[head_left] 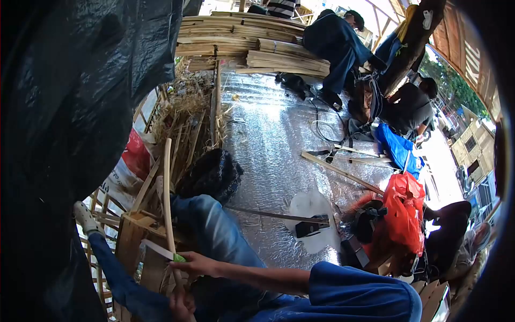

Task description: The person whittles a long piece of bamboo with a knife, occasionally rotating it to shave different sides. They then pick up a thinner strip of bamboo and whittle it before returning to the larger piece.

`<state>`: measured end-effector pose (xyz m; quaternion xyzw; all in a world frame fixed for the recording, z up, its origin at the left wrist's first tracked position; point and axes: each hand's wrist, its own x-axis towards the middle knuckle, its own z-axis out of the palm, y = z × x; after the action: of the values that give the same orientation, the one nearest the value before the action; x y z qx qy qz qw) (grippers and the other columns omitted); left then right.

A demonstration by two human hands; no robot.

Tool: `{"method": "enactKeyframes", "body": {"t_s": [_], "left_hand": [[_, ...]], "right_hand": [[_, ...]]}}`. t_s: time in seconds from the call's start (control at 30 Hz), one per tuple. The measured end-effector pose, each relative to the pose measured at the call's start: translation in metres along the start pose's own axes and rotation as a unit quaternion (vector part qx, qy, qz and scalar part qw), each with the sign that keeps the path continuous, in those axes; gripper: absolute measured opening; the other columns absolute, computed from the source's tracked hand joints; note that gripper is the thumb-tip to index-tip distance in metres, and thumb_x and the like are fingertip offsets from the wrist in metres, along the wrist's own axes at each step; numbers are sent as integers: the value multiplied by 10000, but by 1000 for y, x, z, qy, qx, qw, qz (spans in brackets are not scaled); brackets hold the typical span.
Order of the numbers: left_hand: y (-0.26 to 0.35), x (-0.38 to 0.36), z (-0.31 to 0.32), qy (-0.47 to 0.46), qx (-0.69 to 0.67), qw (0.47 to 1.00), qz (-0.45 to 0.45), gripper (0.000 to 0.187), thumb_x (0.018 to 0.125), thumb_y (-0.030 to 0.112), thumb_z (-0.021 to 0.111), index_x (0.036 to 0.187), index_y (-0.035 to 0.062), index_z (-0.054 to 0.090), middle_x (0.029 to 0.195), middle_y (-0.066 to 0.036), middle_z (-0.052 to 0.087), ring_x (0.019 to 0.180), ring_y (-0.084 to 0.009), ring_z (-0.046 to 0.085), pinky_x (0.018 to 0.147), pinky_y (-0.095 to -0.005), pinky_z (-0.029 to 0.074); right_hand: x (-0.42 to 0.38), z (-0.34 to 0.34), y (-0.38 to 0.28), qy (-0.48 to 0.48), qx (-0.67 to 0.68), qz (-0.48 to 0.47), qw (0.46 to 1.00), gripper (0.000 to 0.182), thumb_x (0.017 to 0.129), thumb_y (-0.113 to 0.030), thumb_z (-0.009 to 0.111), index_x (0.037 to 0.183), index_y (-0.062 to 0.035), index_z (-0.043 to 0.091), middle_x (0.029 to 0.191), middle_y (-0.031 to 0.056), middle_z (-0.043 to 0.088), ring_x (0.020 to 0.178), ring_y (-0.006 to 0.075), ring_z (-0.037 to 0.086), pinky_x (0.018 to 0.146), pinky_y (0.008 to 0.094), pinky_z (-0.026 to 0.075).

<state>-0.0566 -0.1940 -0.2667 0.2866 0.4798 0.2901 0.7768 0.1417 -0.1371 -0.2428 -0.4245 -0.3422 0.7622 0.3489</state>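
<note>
A long pale bamboo strip (167, 198) stands nearly upright at lower left, slightly bowed. My left hand (182, 305) is closed around its lower end at the bottom of the view. Just above, my right hand (194, 264) grips a knife (157, 250) with a pale, flat blade, and something green shows at its handle. The blade lies across the strip and points left. My right arm reaches in from the right in a blue sleeve. My jeans-clad legs lie beneath and beside the hands; a light, perforated clog (84, 217) is on one foot.
A black plastic sheet (80, 107) hangs at left. Silvery foil matting (263, 145) covers the floor. Bundled bamboo slats (241, 35) are stacked at the back. A red plastic bag (403, 212) and blue bag (399, 147) lie at right. Other people (343, 48) sit at upper right.
</note>
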Motion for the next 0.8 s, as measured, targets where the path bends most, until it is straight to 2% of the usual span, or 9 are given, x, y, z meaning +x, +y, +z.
{"method": "enactKeyframes", "body": {"t_s": [0.07,0.17,0.27,0.43,0.5,0.53,0.63,0.73,0.8], "left_hand": [[8,-2,17,76,43,995,43,264,949,374,491,937,117,553,581,69,380,422,-28,323,379,-196,243],[20,-2,18,98,66,988,101,305,932,419,510,953,118,556,582,64,397,440,-42,356,393,-203,280],[7,8,-8,159,67,982,80,274,944,380,471,1022,123,522,633,29,437,436,-56,376,379,-205,278],[1,16,-32,253,-23,966,41,320,949,382,441,1179,160,458,656,30,432,411,-54,342,351,-196,248],[15,9,-25,157,-47,986,-14,359,950,429,429,1210,181,435,650,40,413,397,-36,309,336,-184,222],[19,7,-24,161,-36,985,-55,263,951,452,422,1052,209,417,615,40,360,393,-21,272,329,-180,164],[23,1,-5,172,58,983,-17,294,954,462,421,945,169,434,611,55,349,419,-21,302,348,-178,196],[2,5,2,240,126,962,-25,415,946,497,404,843,111,515,584,23,439,437,-66,396,393,-224,308],[-23,12,-14,230,162,959,19,454,965,468,373,868,61,550,600,19,439,493,-64,407,460,-213,322]], "right_hand": [[-1,-7,1,4,-68,-28,997,367,915,-376,552,1092,-56,584,696,-44,469,590,55,407,536,232,336],[3,-11,5,-3,-232,-83,969,485,929,-397,488,1177,16,549,872,109,636,755,191,571,723,327,446],[0,5,-4,-14,-403,-57,913,512,941,-424,414,1026,45,600,911,255,629,897,402,595,794,437,457],[24,10,15,-86,-483,-114,864,537,955,-448,374,853,29,600,760,272,593,734,437,571,685,469,459],[26,5,11,-119,-500,-109,851,530,955,-440,376,838,33,583,749,266,594,721,445,568,675,475,459],[30,1,24,-114,-481,-144,857,516,936,-448,412,870,34,585,737,260,595,715,445,571,671,478,461],[22,-9,37,-131,-495,-176,840,458,803,-418,592,977,6,600,762,255,613,756,439,594,681,463,486],[31,-3,46,-73,-584,-49,807,324,754,-312,618,734,8,662,736,243,620,704,410,617,633,448,511],[37,1,51,-54,-612,-1,789,283,747,-271,600,757,4,665,738,243,625,752,401,628,657,438,523]]}}
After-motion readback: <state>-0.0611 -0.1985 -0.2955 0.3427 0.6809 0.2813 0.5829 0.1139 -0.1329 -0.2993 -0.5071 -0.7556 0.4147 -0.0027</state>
